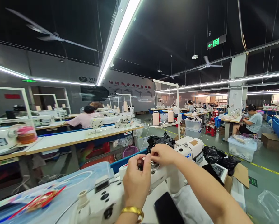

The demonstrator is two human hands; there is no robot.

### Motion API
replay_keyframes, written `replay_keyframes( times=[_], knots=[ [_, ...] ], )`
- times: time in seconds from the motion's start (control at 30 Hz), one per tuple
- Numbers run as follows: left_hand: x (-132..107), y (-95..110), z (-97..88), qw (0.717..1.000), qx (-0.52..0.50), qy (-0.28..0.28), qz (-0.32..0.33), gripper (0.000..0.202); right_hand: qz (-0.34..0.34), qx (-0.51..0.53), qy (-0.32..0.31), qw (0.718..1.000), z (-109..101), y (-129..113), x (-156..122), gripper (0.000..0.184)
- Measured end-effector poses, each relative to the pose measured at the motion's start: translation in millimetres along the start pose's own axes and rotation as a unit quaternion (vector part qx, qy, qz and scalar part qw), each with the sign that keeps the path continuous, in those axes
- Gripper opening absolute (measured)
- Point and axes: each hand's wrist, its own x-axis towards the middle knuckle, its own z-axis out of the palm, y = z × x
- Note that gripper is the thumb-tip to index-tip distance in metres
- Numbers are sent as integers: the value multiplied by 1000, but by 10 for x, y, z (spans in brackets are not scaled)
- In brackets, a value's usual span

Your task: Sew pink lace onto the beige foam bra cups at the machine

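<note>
My left hand [137, 175], with a gold band at the wrist, is over the head of a white sewing machine [116, 193]. Its fingers are curled together around a small dark thing [141, 165], mostly hidden. Close beside it, my right hand [164, 154] reaches in from the right with fingertips pinched; what they hold is too small to make out. Just under those fingertips is a round metal part [154, 165] on the machine. A fine thread slants down toward my hands from the stand, which carries a beige thread cone [155, 119] and a second cone [170, 116].
A black phone [167, 209] lies on the machine bed beside white cloth [190, 205]. At left is a clear plastic bin [92, 174] with a red packet [42, 199]. Black bags [216, 157] and a cardboard box [240, 175] stand right. Other people sit at machines farther off.
</note>
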Motion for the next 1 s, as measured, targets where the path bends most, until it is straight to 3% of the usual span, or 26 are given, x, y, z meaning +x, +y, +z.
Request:
replay_keyframes(
  times=[0.1, 0.2, 0.4, 0.5, 0.6, 0.8, 0.9, 1.0],
  knots=[
    [4, 10, -2, 999, -3, -36, 13, 37, 13, 5, 7, 1000, -38, 83, -109, 29],
    [13, 16, 2, 999, -4, -48, 15, 39, -15, 15, -12, 1000, -43, 54, -209, 26],
    [50, 0, 21, 998, 6, -64, 14, 36, -1, 14, 1, 1000, -5, 13, -14, 25],
    [76, -7, 32, 996, 8, -83, 20, 35, 15, 21, 14, 1000, -25, 76, -106, 26],
    [78, -6, 34, 997, 8, -78, 18, 35, -3, 32, 2, 999, -25, 64, -180, 26],
    [62, -7, 36, 998, 10, -57, 15, 34, -1, 27, 4, 1000, -1, 80, 40, 31],
    [62, -10, 40, 998, 8, -63, 18, 34, 14, 28, 18, 999, -20, 145, -90, 31],
    [46, -7, 43, 998, 0, -60, 19, 36, -16, 41, 2, 999, -20, 113, -243, 29]
  ],
)
